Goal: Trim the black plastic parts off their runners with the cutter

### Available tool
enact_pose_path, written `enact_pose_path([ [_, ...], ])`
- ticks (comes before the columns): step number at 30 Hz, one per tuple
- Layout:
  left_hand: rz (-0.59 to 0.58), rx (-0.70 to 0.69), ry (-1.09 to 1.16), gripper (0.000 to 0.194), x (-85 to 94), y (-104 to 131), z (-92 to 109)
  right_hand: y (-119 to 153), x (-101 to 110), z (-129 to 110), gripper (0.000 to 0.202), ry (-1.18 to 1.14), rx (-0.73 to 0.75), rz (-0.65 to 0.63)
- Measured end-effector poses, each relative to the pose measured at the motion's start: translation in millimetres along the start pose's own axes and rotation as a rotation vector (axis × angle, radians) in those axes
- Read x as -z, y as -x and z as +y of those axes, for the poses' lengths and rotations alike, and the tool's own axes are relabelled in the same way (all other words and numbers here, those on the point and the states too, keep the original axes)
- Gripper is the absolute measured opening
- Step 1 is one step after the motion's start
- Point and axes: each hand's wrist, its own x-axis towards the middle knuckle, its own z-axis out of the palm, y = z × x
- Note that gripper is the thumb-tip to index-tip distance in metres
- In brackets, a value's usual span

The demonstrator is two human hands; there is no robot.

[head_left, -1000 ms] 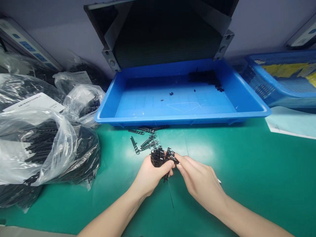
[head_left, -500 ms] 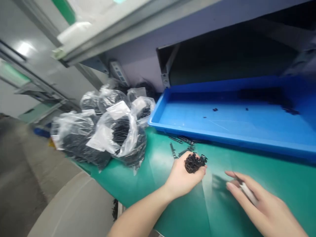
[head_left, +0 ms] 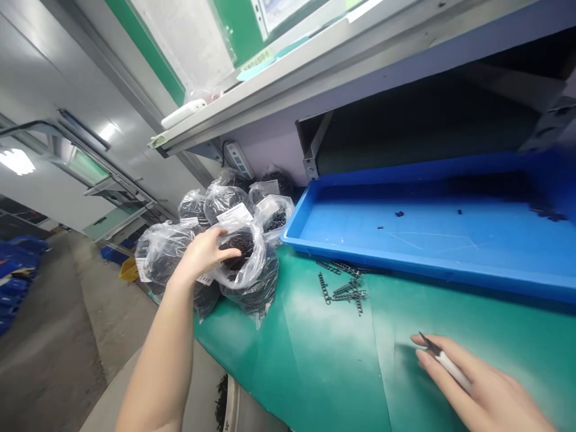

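Observation:
My left hand [head_left: 204,255] is at the mouth of an open clear plastic bag [head_left: 258,270], thumb and forefinger spread apart over the dark contents. Its other fingers are partly hidden. Inside that bag lies a mass of small black plastic parts [head_left: 243,246]. Over the green mat, my right hand [head_left: 468,375] grips a white-handled knife [head_left: 455,371] with a dark pointed tip toward the upper left. Several loose black ladder-shaped plastic strips [head_left: 346,294] lie on the mat between the hands, near the tray.
A long blue tray [head_left: 396,255] holds a few black bits and a dark pile at its far right. More filled bags [head_left: 164,246] crowd the bench's left end. A metal shelf [head_left: 315,78] overhangs the back, with a power strip [head_left: 238,159] below it.
My left hand has moved left from the mat to the open bag; the bundle of black parts is no longer visible in its grip. My right hand still holds the knife. The view has shifted left.

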Motion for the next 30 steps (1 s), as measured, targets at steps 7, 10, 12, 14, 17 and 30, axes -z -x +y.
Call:
enact_pose_path([
  [7,-0.012,-0.502,0.278,0.02,-54.6,46.2,83.5,2.8,-1.2,-9.3,0.027,0.009,-0.031,-0.012],
  [10,-0.212,-0.585,0.257,0.009,-104.2,58.8,124.1,3.7,-1.1,-11.9,0.026,0.022,-0.026,-0.019],
  [12,-0.228,-0.584,0.242,0.008,-129.4,60.5,139.7,3.9,-0.7,-12.6,0.025,0.033,-0.025,-0.004],
  [14,-0.227,-0.587,0.235,0.007,-142.4,61.3,146.3,3.9,-0.1,-12.7,0.024,0.033,-0.02,0.029],
  [17,-0.19,-0.589,0.253,0.005,-142.2,69.7,149.0,3.2,2.0,-13.8,0.024,-0.008,-0.026,0.043],
  [30,-1.023,-0.111,1.167,0.013,-122.7,126.3,188.7,-2.2,21.6,-27.1,0.02,-0.525,-0.199,-0.098],
])
